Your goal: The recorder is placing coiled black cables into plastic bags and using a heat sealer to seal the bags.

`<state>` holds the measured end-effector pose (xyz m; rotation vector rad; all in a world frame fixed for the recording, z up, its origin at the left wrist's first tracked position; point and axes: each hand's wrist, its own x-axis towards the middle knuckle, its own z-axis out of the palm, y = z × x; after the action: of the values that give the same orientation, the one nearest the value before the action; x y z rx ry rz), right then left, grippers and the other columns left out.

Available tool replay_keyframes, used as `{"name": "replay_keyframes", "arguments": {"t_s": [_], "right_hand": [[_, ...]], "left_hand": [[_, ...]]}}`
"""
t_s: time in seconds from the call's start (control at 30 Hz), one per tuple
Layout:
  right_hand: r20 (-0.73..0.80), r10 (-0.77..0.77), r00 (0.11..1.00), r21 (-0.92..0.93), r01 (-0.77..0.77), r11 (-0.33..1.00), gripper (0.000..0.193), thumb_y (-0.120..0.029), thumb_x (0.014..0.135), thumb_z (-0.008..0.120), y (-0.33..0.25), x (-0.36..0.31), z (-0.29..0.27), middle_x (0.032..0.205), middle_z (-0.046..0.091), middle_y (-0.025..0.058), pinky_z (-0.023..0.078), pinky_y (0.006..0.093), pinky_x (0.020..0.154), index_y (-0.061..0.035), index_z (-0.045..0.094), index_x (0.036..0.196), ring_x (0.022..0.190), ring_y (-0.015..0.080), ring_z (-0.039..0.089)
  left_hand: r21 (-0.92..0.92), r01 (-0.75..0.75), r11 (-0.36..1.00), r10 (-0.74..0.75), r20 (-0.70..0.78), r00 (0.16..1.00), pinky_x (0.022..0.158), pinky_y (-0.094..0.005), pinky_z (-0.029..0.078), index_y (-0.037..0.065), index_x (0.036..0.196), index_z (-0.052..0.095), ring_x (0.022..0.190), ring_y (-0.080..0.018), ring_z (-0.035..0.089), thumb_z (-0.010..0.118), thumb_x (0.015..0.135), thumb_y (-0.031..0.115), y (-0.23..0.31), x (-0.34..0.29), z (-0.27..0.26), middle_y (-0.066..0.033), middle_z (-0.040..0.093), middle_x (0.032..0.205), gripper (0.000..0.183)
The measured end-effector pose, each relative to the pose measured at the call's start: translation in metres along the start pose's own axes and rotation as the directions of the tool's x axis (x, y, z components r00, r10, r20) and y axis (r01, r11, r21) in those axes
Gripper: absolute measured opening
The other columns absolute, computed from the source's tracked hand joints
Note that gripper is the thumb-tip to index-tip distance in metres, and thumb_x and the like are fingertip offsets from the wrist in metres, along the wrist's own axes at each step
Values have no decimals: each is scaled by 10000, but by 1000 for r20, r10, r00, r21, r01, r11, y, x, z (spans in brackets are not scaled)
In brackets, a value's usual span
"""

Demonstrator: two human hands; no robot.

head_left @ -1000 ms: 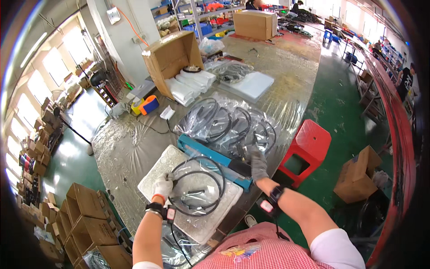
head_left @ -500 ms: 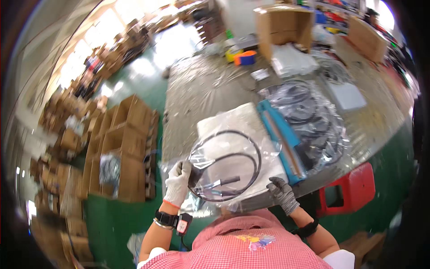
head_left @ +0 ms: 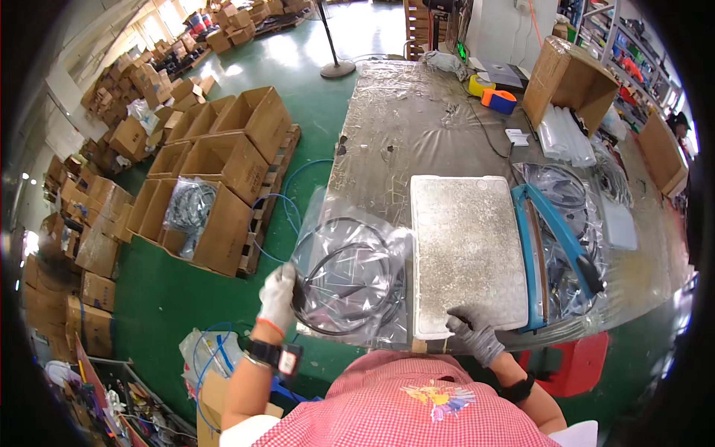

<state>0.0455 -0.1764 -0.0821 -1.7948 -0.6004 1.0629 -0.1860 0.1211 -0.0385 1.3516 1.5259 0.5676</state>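
My left hand (head_left: pixel 278 295), in a white glove, is closed on the left edge of a clear plastic bag (head_left: pixel 350 279). Inside the bag lies a coiled black cable. The bag is at the table's near left, beside a speckled white foam block (head_left: pixel 469 249). At the block's near right edge is my right hand (head_left: pixel 475 337), in a grey glove, with thumb and fingers apart and nothing in them. A blue hand-lever bag sealer (head_left: pixel 530 261) stands against the block's right side, its arm raised at an angle.
More bagged black cables (head_left: pixel 558 186) lie behind the sealer. Orange and yellow tape rolls (head_left: pixel 497 100) and a cardboard box (head_left: pixel 570 82) sit at the far right of the table (head_left: pixel 387 141). Open cartons (head_left: pixel 231 160) stand on a pallet to the left. A red stool (head_left: pixel 577 365) is at the near right.
The bagged cable has moved left off the foam block, uncovering its top. My view has swung left, and the sealer's arm now stands apart from its base. My right hand stays near the block's edge.
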Motion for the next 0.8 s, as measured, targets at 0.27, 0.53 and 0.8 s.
{"name": "replay_keyframes", "arguments": {"t_s": [0.27, 0.53, 0.8], "right_hand": [[-197, -90, 976, -31, 85, 996, 410, -359, 877, 638, -47, 13, 39, 881, 618, 63, 464, 289, 767, -31, 611, 1123, 820, 144, 562], [-601, -24, 799, -95, -42, 995, 357, -298, 884, 639, -8, -52, -7, 862, 615, 38, 476, 280, 706, -24, 597, 1108, 783, 133, 570], [-822, 240, 516, 251, -50, 967, 380, -310, 903, 602, 8, -118, -103, 793, 607, 20, 466, 214, 547, -16, 565, 1141, 663, 81, 564]], "left_hand": [[84, -940, 330, 200, 967, 157, 745, -385, 505, 91, 931, 639, 864, -329, 630, 497, 873, 300, 103, 48, 63, -133, 662, 869, 260], [58, -992, 109, 634, 764, 115, 1117, -520, 187, 86, 1282, 465, 1301, -392, 332, 650, 779, 408, -18, 4, 131, -221, 399, 1337, 626], [136, -985, 103, 537, 826, 171, 1118, -494, 200, 89, 1239, 508, 1316, -429, 309, 649, 754, 407, -21, 7, 124, -253, 389, 1374, 596]]}}
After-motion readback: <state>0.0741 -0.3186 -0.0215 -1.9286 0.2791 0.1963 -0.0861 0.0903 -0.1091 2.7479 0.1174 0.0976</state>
